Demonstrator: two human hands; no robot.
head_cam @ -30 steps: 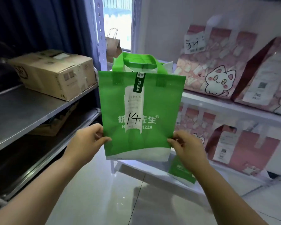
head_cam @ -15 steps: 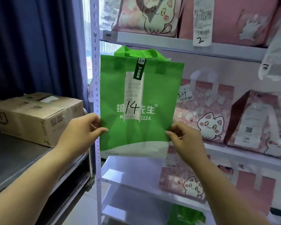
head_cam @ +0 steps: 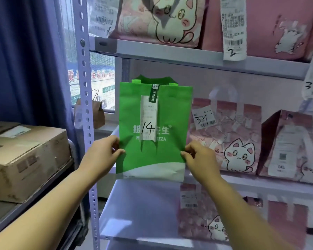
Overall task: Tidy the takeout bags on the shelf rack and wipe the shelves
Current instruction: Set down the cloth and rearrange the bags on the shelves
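Observation:
A green takeout bag (head_cam: 170, 114) with a white receipt marked 14 stands upright at the left end of the middle shelf (head_cam: 260, 183) of the white rack. My left hand (head_cam: 101, 156) pinches its lower left edge and my right hand (head_cam: 201, 159) pinches its lower right edge. Whether the bag's bottom rests on the shelf or hangs just above it is unclear. Pink cat-print bags (head_cam: 229, 138) stand right beside it on the same shelf.
More pink cat bags (head_cam: 163, 20) fill the shelf above and the shelf below (head_cam: 206, 222). The perforated rack post (head_cam: 85, 123) rises at left. A cardboard box (head_cam: 23, 159) sits on a grey metal shelf further left. A brown paper bag (head_cam: 98, 112) stands by the window.
The green bag rose from low near the floor up to the middle shelf level and moved toward the rack. Both hands kept hold of its lower edges throughout.

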